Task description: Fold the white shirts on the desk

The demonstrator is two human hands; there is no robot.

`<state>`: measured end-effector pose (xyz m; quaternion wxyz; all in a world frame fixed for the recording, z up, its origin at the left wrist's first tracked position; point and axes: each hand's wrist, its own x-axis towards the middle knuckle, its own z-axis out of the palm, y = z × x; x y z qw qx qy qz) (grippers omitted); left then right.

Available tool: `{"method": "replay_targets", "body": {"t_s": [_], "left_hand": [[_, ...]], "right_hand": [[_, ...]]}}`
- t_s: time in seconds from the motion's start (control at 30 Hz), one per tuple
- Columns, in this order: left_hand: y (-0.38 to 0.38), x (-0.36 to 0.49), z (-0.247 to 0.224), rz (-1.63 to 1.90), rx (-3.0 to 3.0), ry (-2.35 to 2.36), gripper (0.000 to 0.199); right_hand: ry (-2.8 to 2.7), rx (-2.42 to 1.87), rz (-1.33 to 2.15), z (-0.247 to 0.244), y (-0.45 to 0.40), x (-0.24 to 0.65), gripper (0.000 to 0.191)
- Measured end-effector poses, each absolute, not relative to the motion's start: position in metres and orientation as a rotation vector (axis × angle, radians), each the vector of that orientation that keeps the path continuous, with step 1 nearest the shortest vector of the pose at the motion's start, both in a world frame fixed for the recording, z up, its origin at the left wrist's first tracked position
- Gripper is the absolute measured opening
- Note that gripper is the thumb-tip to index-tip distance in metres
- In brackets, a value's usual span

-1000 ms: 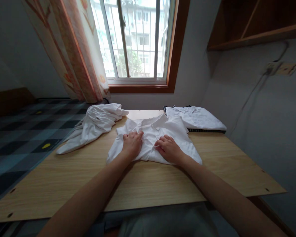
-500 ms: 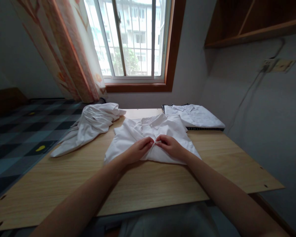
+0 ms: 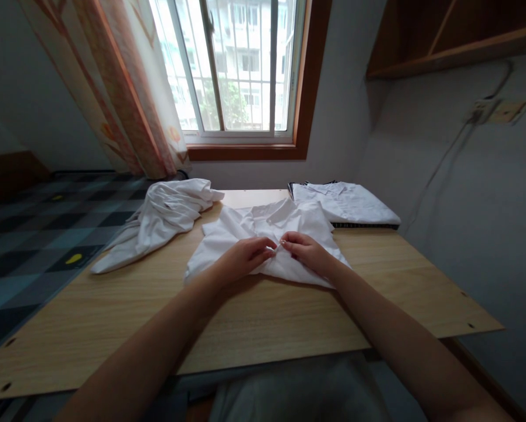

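A white collared shirt (image 3: 232, 234) lies on the wooden table (image 3: 280, 328), its collar towards the window. My left hand (image 3: 250, 255) pinches the shirt's front near the middle, fingertips closed on the fabric. Just beside it, my right hand (image 3: 301, 248) grips the raised front edge of the same shirt between thumb and fingers. The fingertips of both hands are close together, and any button between them is too small to make out.
A crumpled white garment (image 3: 168, 214) lies at the table's back left. Folded white clothing (image 3: 346, 203) rests on dark fabric at the back right. Left of the table is a checkered bed (image 3: 47, 246). A wooden shelf (image 3: 460, 55) hangs at upper right.
Both hands have shifted slightly at the shirt's front, and the right fingertips have lifted a little up and right with the fabric. The view has tilted slightly.
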<state>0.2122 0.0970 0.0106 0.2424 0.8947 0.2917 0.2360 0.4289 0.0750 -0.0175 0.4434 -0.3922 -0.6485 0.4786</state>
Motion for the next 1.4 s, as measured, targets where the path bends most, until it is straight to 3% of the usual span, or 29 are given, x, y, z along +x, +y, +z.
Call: {"method": "replay_targets", "body": {"t_s": [0.67,0.83,0.97,1.03,1.2,1.4], "left_hand": [[0.100,0.216,-0.005,0.922,2.538,0.788,0.024],[0.106,0.197,0.015,0.808,2.697,1.022,0.034],[0.103,0.183,0.037,0.461,2.851,1.066,0.037],[0.101,0.177,0.047,0.372,2.941,1.100,0.042],[0.107,0.160,0.058,0.735,3.050,1.325,0.035],[0.105,0.152,0.070,1.209,2.947,1.494,0.042]], "right_hand": [[-1.929,-1.068,0.877,-0.018,0.076,0.438,0.033],[-2.255,-1.334,0.516,0.001,0.060,0.438,0.038],[-2.418,-1.338,0.145,0.014,0.052,0.445,0.016],[-2.355,-1.318,-0.061,0.020,0.051,0.454,0.018],[-2.039,-1.325,-0.294,0.029,0.053,0.476,0.025],[-1.746,-1.116,-0.151,0.043,0.054,0.486,0.019]]}}
